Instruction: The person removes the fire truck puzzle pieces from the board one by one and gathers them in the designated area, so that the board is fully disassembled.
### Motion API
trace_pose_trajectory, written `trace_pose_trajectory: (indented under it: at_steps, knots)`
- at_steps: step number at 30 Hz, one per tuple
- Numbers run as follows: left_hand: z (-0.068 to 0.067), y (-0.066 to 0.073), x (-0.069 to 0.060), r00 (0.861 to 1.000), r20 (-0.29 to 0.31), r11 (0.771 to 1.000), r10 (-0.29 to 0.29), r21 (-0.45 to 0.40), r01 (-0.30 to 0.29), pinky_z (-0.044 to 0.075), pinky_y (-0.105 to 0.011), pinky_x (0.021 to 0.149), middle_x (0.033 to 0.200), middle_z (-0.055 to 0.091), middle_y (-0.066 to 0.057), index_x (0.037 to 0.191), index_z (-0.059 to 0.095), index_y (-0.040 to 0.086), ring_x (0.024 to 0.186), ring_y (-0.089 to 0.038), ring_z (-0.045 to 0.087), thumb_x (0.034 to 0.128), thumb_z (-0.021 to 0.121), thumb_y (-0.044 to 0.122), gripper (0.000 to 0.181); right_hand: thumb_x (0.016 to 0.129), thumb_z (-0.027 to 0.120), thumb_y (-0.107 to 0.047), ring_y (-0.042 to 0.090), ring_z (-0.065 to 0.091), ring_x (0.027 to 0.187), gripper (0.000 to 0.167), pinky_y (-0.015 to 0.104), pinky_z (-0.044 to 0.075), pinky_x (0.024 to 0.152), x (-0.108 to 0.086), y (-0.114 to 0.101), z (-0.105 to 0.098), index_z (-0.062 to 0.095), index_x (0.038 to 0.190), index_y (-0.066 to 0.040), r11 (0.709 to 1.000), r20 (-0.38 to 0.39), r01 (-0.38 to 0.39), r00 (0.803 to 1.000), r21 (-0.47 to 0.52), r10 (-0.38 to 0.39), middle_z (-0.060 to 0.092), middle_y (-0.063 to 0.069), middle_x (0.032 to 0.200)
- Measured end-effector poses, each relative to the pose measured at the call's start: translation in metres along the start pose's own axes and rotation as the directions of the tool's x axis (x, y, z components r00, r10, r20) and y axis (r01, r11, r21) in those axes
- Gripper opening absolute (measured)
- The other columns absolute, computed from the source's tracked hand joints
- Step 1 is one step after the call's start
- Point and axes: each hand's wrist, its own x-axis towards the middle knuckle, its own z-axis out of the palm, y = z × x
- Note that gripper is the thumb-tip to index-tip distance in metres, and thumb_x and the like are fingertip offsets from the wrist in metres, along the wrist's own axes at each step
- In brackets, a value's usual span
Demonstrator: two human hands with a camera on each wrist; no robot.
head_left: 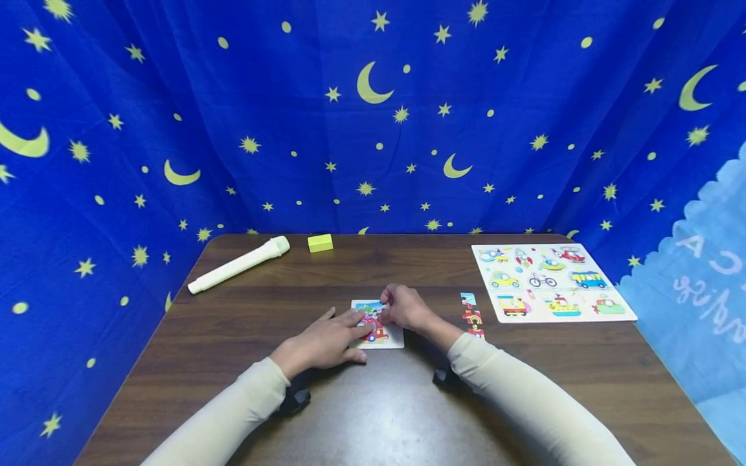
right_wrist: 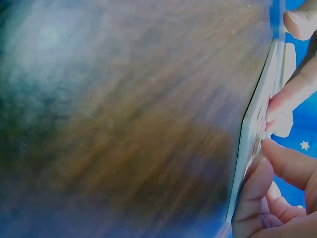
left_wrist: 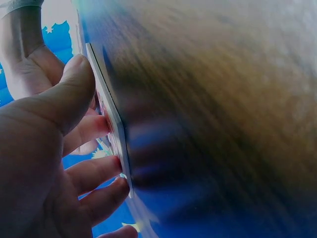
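One flat puzzle (head_left: 379, 334) (red, green, white-rimmed)

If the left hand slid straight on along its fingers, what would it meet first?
The left hand would probably meet the right hand first, just ahead over the small puzzle board; how their heights compare is unclear.

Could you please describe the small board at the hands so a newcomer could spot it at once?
On the brown table, find the left hand near the middle. Partly beneath it lies the small white-edged board. Unlike the larger vehicle board to its right, it has that hand on it.
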Motion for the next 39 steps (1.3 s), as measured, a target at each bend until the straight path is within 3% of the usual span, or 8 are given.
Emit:
trace_pose_trajectory:
  at_steps: [7, 14, 17, 23, 30, 35, 39]
  knots:
    - [0.000, 0.000, -0.001, 1.000, 0.008, 0.999, -0.011, -0.035, 0.011, 0.019, -0.066, 0.120, 0.164, 0.033, -0.014, 0.154, 0.047, 0.020, 0.152, -0.033, 0.031, 0.0980, 0.058, 0.056, 0.067, 0.075, 0.084, -0.001, 0.015, 0.060, 0.059, 0.036, 0.027, 0.053, 0.051, 0.000, -0.002, -0.001, 0.066, 0.106, -0.003, 1.000, 0.015, -0.002, 1.000, -0.020, 0.002, 0.064, 0.003, 0.077]
    - [0.001, -0.002, 0.000, 1.000, -0.011, 1.000, 0.002, -0.026, -0.003, 0.021, -0.067, 0.118, 0.164, 0.034, -0.013, 0.154, 0.047, 0.020, 0.151, -0.035, 0.031, 0.0982, 0.059, 0.054, 0.067, 0.078, 0.083, -0.005, 0.015, 0.060, 0.061, 0.024, 0.026, 0.054, 0.051, 0.002, -0.004, -0.002, 0.069, 0.097, -0.005, 0.999, 0.042, -0.005, 0.999, -0.048, 0.007, 0.062, 0.004, 0.078]
    - [0.000, -0.001, -0.001, 1.000, 0.003, 1.000, -0.004, -0.029, 0.004, 0.020, -0.067, 0.119, 0.165, 0.033, -0.012, 0.154, 0.047, 0.021, 0.152, -0.034, 0.030, 0.0984, 0.058, 0.055, 0.067, 0.077, 0.082, -0.002, 0.014, 0.058, 0.060, 0.023, 0.026, 0.052, 0.050, 0.001, -0.001, -0.007, 0.069, 0.096, -0.006, 1.000, 0.038, -0.009, 0.999, 0.005, 0.009, 0.061, 0.003, 0.076]
    - [-0.001, 0.000, -0.001, 1.000, 0.017, 0.999, -0.012, -0.033, 0.013, 0.018, -0.066, 0.120, 0.165, 0.032, -0.011, 0.155, 0.047, 0.021, 0.152, -0.032, 0.029, 0.0984, 0.058, 0.055, 0.067, 0.080, 0.080, -0.001, 0.014, 0.054, 0.058, 0.029, 0.026, 0.046, 0.048, -0.008, 0.027, -0.048, 0.068, 0.106, -0.002, 0.990, 0.036, -0.029, 0.999, 0.137, 0.025, 0.059, 0.004, 0.076]
    - [-0.003, 0.002, -0.001, 1.000, 0.019, 0.999, -0.025, -0.031, 0.025, 0.018, -0.066, 0.120, 0.165, 0.032, -0.012, 0.155, 0.047, 0.021, 0.153, -0.032, 0.029, 0.0980, 0.060, 0.054, 0.067, 0.083, 0.077, 0.002, 0.011, 0.046, 0.058, 0.033, 0.023, 0.037, 0.046, -0.019, 0.076, -0.107, 0.064, 0.112, 0.005, 0.983, -0.002, -0.099, 0.995, 0.156, 0.101, 0.054, 0.003, 0.077]
    - [-0.003, 0.002, -0.002, 0.999, 0.026, 0.999, -0.031, -0.031, 0.032, 0.018, -0.067, 0.120, 0.165, 0.031, -0.012, 0.155, 0.046, 0.022, 0.153, -0.031, 0.029, 0.0975, 0.060, 0.056, 0.068, 0.080, 0.078, 0.004, 0.011, 0.049, 0.064, 0.032, 0.024, 0.041, 0.053, -0.023, 0.094, -0.119, 0.064, 0.109, 0.007, 0.983, -0.008, -0.119, 0.993, 0.138, 0.121, 0.054, 0.000, 0.075]
    - [-0.003, 0.002, -0.001, 0.999, 0.024, 0.999, -0.025, -0.033, 0.026, 0.018, -0.068, 0.119, 0.165, 0.032, -0.012, 0.155, 0.046, 0.022, 0.152, -0.032, 0.029, 0.0975, 0.061, 0.055, 0.068, 0.077, 0.082, -0.001, 0.013, 0.051, 0.067, 0.032, 0.028, 0.043, 0.060, -0.024, 0.097, -0.118, 0.068, 0.105, 0.003, 0.996, -0.027, -0.085, 0.996, 0.008, 0.085, 0.056, -0.001, 0.074]
